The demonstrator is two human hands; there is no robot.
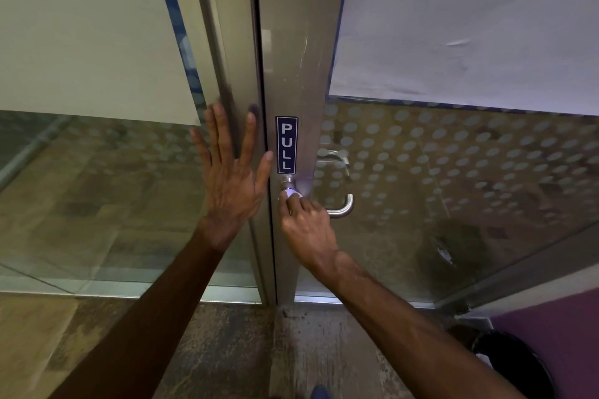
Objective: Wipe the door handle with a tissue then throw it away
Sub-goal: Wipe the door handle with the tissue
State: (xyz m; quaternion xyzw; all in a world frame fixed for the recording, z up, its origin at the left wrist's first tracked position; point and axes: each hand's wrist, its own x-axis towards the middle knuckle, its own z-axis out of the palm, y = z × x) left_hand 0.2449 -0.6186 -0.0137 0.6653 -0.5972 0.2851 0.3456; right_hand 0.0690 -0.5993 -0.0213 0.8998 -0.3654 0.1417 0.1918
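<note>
Pinching the small white tissue wad (290, 194) against the brushed steel door handle (340, 208), your right hand (308, 223) holds soft, tearable paper; keep it bunched. Your left hand (231, 168) lies splayed on the left frame.

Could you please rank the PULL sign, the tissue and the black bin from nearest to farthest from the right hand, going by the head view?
1. tissue: pinched in the right hand's fingertips, against the door handle.
2. PULL sign: just above, on the door frame.
3. black bin: far lower right, on the floor.
</note>
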